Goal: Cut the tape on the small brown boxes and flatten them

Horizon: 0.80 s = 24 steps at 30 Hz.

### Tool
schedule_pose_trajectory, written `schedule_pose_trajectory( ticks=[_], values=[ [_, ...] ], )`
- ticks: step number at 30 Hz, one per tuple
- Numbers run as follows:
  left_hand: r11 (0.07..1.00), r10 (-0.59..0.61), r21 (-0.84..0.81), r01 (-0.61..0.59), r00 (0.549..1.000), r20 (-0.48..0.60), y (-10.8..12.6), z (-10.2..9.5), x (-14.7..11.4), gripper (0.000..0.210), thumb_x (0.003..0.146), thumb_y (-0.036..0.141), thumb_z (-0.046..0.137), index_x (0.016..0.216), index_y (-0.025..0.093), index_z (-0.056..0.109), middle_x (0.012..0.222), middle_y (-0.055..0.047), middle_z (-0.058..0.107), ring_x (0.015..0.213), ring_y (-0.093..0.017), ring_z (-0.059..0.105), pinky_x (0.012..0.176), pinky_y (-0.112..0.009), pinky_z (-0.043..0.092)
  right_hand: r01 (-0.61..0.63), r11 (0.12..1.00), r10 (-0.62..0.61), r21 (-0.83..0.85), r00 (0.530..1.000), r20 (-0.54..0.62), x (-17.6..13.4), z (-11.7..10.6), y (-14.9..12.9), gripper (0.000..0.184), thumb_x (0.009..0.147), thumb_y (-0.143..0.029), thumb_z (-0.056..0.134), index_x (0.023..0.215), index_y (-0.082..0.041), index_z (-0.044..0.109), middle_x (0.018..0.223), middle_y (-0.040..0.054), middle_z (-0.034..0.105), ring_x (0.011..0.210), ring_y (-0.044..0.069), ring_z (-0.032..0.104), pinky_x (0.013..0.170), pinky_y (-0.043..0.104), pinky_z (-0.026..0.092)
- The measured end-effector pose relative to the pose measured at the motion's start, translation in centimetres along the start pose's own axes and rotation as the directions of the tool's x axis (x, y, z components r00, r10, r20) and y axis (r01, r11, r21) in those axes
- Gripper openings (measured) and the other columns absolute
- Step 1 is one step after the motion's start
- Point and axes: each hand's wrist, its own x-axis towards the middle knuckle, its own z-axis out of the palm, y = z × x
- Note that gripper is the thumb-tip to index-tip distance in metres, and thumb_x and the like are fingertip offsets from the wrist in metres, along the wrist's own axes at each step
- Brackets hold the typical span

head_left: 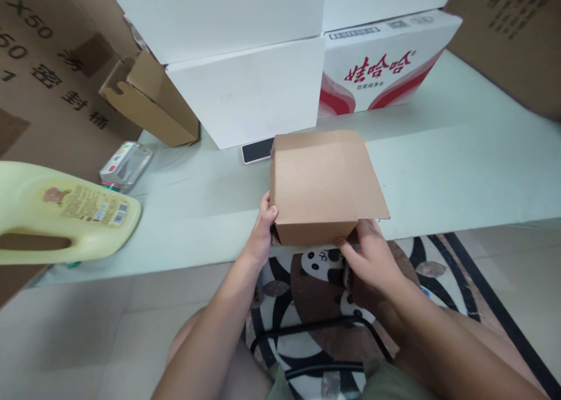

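A brown cardboard box point(322, 178) lies over the front edge of the pale table, its large top panel facing up. That panel sticks out past the side at the right front corner. My left hand point(263, 228) grips the box's left front corner, thumb on the outside and the other fingers mostly hidden. At the right front corner, my right hand point(366, 248) holds the box's front panel, thumb low on the front and the remaining fingers hidden under the overhanging panel. Just behind the box, a phone point(256, 151) with a dark screen lies partly covered by it.
White cartons point(249, 90) stand stacked at the back, beside a red-and-white carton point(377, 67). An open cardboard holder point(153, 99), a clear plastic pack point(127, 163) and a yellow jug point(65, 213) are on the left. The table's front edge point(193, 268) runs before my knees.
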Motion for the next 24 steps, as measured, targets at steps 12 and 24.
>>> schedule_pose_trajectory(
  ticks=[12, 24],
  values=[
    [1.0, 0.019, -0.007, -0.019, 1.0, 0.021, -0.14, -0.11, 0.07, 0.068, 0.081, 0.062, 0.064, 0.138, 0.027, 0.051, 0.141, -0.008, 0.061, 0.141, -0.035, 0.047, 0.112, -0.044, 0.039, -0.001, 1.0, 0.001, -0.001, 1.0, 0.021, -0.05, -0.01, 0.05, 0.029, 0.087, -0.034, 0.052, 0.111, -0.019, 0.055, 0.105, 0.0172, 0.066, 0.106, 0.04, 0.058, 0.085, 0.056, 0.052],
    [1.0, -0.002, 0.009, 0.002, 1.0, 0.005, 0.08, -0.04, 0.09, 0.073, 0.077, 0.064, 0.066, 0.138, 0.026, 0.051, 0.139, -0.008, 0.061, 0.14, -0.036, 0.046, 0.11, -0.043, 0.041, -0.001, 1.0, 0.001, -0.005, 1.0, 0.014, 0.01, 0.12, 0.17, 0.03, 0.086, -0.033, 0.052, 0.111, -0.018, 0.056, 0.107, 0.0184, 0.066, 0.107, 0.04, 0.058, 0.087, 0.057, 0.051]
  ],
)
